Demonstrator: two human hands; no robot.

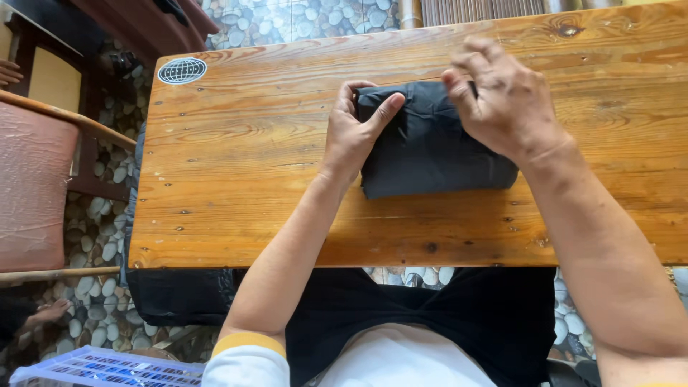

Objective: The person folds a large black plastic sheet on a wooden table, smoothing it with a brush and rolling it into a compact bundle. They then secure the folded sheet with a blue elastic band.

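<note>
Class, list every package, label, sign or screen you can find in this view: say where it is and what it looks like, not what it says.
Round sticker: far left corner of the wooden table, a white globe grid on a dark disc.
No packages, signs or screens show.
</note>
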